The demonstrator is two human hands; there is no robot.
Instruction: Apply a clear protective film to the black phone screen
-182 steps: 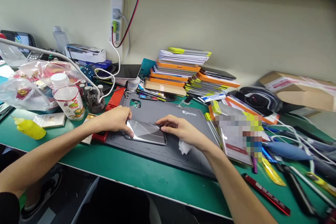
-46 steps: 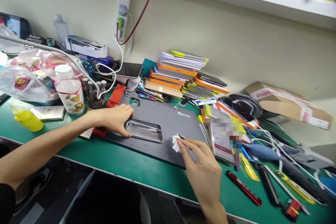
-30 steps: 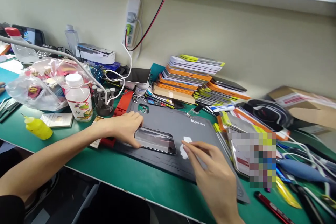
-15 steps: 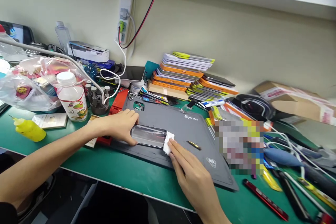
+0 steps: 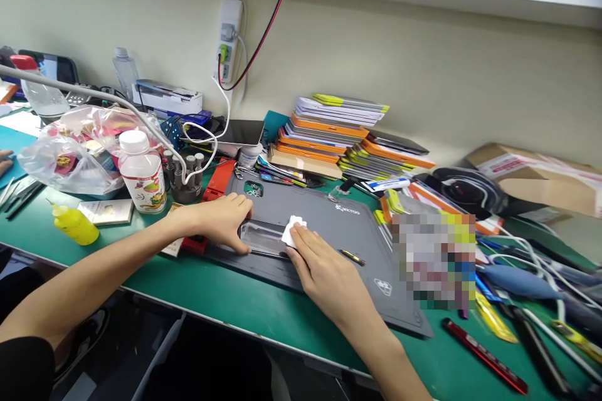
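A phone or phone screen with a glossy dark face (image 5: 264, 235) lies flat on the grey work mat (image 5: 308, 197). My left hand (image 5: 223, 222) grips its left end, thumb along the near edge and the other fingers at the far side. Under the fingertips of my right hand (image 5: 324, 263) is a crumpled white tissue (image 5: 293, 229), pressed onto the right part of the phone, whose right end is hidden. To the right on the mat lies a small brass-coloured tool (image 5: 352, 256).
Left of the mat stand a white-capped bottle (image 5: 143, 172), a yellow squeeze bottle (image 5: 75, 223) and a screwdriver holder (image 5: 185, 182). Boxes are stacked (image 5: 329, 128) behind. Tools and a red bar (image 5: 484, 356) lie right. Another person's hand (image 5: 5, 161) shows at the left edge.
My right hand has moved the tissue from the phone's right end a little to the left and away from me, over its face. My left hand keeps its grip. The camera view has shifted slightly.
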